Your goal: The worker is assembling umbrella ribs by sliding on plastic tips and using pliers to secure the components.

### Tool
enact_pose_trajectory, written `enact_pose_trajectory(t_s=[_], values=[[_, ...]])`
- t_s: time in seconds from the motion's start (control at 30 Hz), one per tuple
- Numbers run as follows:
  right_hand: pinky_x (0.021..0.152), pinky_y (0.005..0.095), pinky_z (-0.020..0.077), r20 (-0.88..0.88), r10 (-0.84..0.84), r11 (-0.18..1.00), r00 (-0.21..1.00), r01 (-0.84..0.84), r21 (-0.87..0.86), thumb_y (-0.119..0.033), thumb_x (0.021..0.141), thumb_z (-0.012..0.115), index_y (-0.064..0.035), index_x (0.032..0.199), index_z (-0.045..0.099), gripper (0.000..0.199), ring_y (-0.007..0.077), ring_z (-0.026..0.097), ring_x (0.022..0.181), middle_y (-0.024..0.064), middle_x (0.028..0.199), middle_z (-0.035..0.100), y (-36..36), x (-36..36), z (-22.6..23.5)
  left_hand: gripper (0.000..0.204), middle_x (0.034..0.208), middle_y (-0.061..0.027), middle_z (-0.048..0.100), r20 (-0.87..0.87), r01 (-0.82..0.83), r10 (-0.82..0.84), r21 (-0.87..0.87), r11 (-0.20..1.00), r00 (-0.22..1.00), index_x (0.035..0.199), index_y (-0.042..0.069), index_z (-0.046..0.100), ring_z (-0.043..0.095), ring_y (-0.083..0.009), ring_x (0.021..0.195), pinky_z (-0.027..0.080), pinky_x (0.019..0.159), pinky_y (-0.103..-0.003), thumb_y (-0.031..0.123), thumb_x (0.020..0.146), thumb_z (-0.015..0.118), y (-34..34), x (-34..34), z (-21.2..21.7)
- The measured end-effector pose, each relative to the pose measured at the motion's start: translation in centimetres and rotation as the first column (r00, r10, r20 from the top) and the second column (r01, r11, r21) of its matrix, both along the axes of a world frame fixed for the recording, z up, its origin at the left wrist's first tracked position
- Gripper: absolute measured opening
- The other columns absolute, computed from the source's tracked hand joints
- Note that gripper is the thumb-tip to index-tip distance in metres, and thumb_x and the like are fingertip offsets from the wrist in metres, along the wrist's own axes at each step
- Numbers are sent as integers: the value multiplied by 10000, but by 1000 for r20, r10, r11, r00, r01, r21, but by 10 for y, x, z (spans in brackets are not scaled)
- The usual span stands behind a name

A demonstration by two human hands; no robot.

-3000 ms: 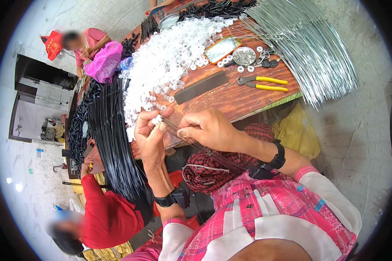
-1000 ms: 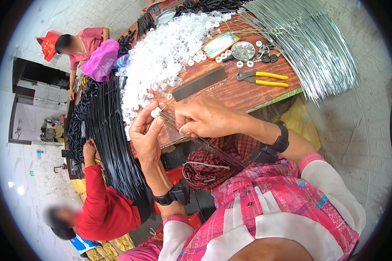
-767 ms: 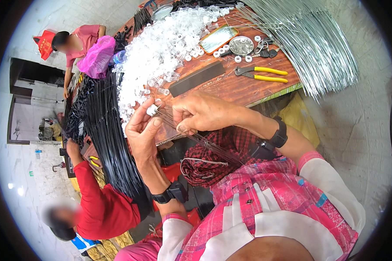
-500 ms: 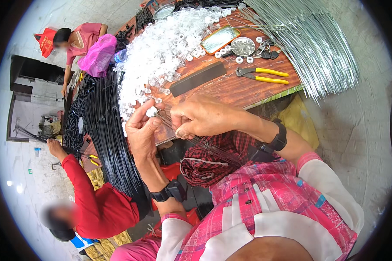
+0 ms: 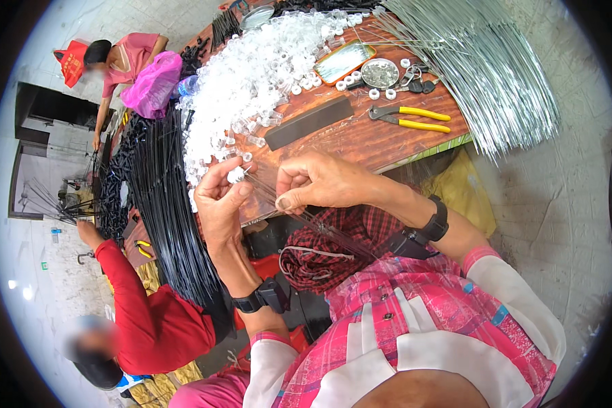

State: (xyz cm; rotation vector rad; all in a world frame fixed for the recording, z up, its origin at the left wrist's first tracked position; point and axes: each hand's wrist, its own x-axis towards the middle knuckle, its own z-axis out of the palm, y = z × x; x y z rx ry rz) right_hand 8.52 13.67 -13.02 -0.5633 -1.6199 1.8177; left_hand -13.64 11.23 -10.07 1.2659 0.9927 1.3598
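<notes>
The left hand (image 5: 221, 204) pinches a small clear cap (image 5: 235, 175) at its fingertips; the right hand (image 5: 316, 183) grips thin wires (image 5: 299, 211) just beside it. Threading seems underway; next needs the wire tip aligned with the cap.

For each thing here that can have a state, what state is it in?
Left hand: pinching a small white plastic cap.
Right hand: pinched on thin wires.
Yellow-handled pliers: lying flat, untouched.
Heap of white caps: loose on the wooden table.
Silver wire bundle: fanned over the table edge.
</notes>
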Motion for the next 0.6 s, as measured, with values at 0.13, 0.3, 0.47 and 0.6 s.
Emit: enact_pose_trajectory(t_s=[0.13, 0.3, 0.47, 0.6], values=[[629, 328, 514, -69, -177, 960, 982, 187, 209, -147, 773, 741, 0, 845, 635, 195, 166, 668, 700, 69, 730, 680, -10, 1, -14, 419, 1048, -156, 702, -52, -53, 52, -15, 998, 997, 1160, -26, 640, 639, -97, 701, 516, 601, -207, -46, 757, 757, 1, -1, -2], [659, 355, 517, 166, -222, 940, 961, 165, 299, -127, 737, 741, -25, 837, 640, 175, 210, 679, 724, 90, 754, 685, -31, 9, -30, 449, 1039, -181, 706, -33, -78, 78, 13, 997, 996, 1202, -43, 611, 674, -139, 820, 529, 745, -232, 7, 786, 774, 4, -7, 0], [664, 329, 513, 267, -217, 939, 939, 126, 320, -159, 763, 738, -18, 861, 625, 205, 184, 656, 706, 70, 758, 654, -42, 16, -44, 422, 1093, -174, 688, -75, -31, 31, -2, 1000, 997, 1236, -29, 596, 668, -217, 1005, 522, 923, -334, 34, 841, 732, 4, -15, -5], [652, 351, 513, 260, -302, 887, 917, 171, 428, -163, 762, 746, -24, 854, 615, 212, 208, 657, 706, 75, 764, 643, -52, 19, -52, 418, 1096, -173, 687, -69, -26, 26, 0, 1000, 997, 1237, -32, 595, 668, -217, 1007, 526, 918, -333, 31, 845, 726, 3, -17, -9]])
